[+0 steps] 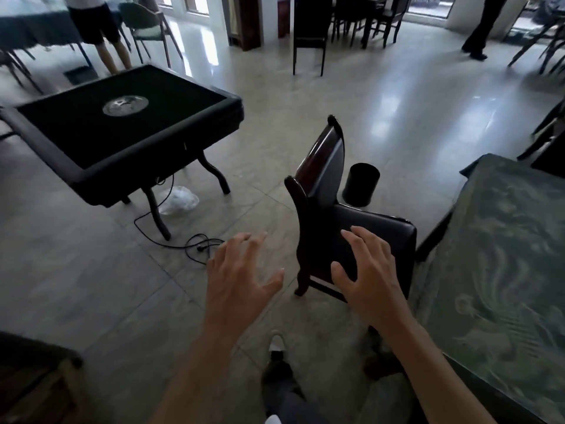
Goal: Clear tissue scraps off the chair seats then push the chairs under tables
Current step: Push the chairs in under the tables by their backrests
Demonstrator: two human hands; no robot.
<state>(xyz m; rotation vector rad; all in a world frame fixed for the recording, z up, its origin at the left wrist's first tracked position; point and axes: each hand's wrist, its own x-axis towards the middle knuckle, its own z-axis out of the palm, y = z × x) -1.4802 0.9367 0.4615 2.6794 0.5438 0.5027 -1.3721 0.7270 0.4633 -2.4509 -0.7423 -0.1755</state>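
Open tiled floor (305,96) ahead, wide between black table (122,130) on left and green table (504,255) on right. Chair (333,209) stands just beside green table's edge, seat toward it. Bin (361,184) close behind chair. Cable (195,247) and plastic bag (179,199) lie on floor by black table's legs. Both hands spread, holding nothing: left hand (241,276) over bare floor, right hand (370,270) over chair seat.
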